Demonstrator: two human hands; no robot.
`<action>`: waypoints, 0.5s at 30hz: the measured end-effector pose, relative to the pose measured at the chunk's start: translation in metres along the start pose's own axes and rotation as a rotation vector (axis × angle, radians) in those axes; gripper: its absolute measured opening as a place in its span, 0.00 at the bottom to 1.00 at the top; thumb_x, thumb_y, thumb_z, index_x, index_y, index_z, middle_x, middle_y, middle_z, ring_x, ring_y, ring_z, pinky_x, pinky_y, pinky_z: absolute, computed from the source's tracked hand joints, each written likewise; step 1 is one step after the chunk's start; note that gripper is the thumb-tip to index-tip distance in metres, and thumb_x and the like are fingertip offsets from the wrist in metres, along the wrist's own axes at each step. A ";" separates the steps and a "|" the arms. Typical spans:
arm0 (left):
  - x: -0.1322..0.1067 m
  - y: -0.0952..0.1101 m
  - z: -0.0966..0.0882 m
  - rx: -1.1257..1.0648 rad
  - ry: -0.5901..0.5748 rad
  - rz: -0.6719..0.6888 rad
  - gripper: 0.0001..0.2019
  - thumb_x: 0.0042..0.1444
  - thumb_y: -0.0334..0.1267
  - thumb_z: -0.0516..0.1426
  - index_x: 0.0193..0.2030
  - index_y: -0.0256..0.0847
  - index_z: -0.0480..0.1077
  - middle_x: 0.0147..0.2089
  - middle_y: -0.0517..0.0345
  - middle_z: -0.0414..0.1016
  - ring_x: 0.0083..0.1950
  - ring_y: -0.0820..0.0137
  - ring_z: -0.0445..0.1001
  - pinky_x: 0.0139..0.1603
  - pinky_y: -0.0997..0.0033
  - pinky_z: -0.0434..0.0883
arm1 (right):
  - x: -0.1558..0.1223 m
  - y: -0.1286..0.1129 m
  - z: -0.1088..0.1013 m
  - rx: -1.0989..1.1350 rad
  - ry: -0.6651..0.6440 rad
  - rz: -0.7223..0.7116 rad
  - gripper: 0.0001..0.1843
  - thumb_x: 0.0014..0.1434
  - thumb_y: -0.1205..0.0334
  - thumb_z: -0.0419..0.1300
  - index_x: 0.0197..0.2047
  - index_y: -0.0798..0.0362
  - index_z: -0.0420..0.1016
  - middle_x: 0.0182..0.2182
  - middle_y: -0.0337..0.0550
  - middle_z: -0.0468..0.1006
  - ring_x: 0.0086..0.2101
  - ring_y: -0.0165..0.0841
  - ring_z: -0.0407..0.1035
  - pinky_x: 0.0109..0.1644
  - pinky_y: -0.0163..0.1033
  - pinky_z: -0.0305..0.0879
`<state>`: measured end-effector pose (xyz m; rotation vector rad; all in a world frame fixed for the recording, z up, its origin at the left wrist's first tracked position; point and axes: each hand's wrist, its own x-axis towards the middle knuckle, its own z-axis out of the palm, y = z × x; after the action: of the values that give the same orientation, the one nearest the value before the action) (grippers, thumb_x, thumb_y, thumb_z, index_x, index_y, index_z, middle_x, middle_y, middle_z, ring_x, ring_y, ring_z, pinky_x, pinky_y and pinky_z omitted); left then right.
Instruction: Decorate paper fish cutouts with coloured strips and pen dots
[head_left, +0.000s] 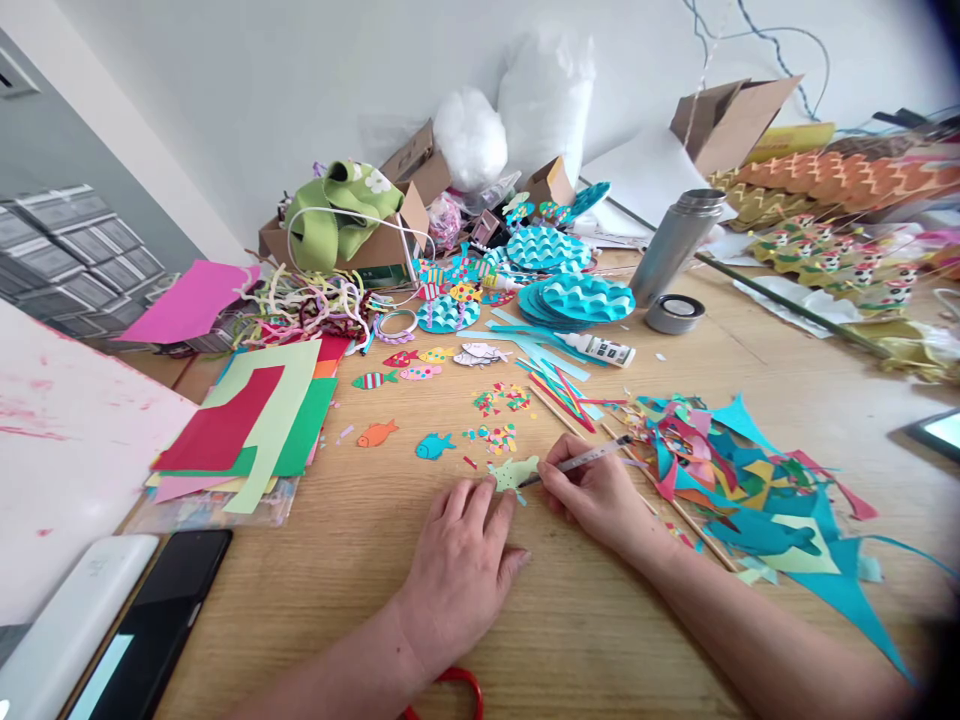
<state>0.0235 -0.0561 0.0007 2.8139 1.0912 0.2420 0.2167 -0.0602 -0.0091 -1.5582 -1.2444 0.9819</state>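
1. Paper cut-out in the head view: a pale green fish point(514, 472) with small dots on it lies flat on the wooden table point(570, 620), just ahead of both hands and below a scatter of coloured paper dots point(499, 437).
2. The left hand point(461, 560) lies palm down on the table, fingers spread and straight, gripping nothing; its fingertips reach the fish's near edge.
3. The right hand point(592, 495) rests on its side, fingers curled tight around a slim pen-like tool point(589, 458) whose tip meets the fish's right end.
4. A blue fish point(433, 446) and an orange fish point(376, 433) lie to the left.
5. A heap of paper scraps point(735, 480) lies just to the right of the right hand, and a stack of coloured sheets point(247, 430) sits well to the left.
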 end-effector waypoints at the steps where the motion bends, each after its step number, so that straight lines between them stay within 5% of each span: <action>1: 0.000 0.000 0.000 -0.001 -0.001 -0.002 0.23 0.60 0.47 0.55 0.60 0.43 0.63 0.60 0.51 0.65 0.58 0.59 0.61 0.58 0.55 0.65 | 0.000 0.000 0.000 0.004 0.001 -0.004 0.11 0.54 0.55 0.59 0.26 0.50 0.62 0.14 0.33 0.67 0.14 0.26 0.59 0.18 0.31 0.54; 15: 0.001 0.000 -0.001 -0.028 -0.025 -0.009 0.23 0.60 0.47 0.54 0.60 0.42 0.62 0.60 0.52 0.64 0.58 0.58 0.60 0.58 0.54 0.64 | 0.000 0.000 0.000 0.008 -0.011 -0.017 0.09 0.55 0.58 0.58 0.27 0.50 0.63 0.14 0.32 0.67 0.15 0.26 0.59 0.18 0.31 0.53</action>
<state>0.0240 -0.0550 0.0022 2.7791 1.0860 0.2185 0.2169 -0.0605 -0.0086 -1.5356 -1.2582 0.9839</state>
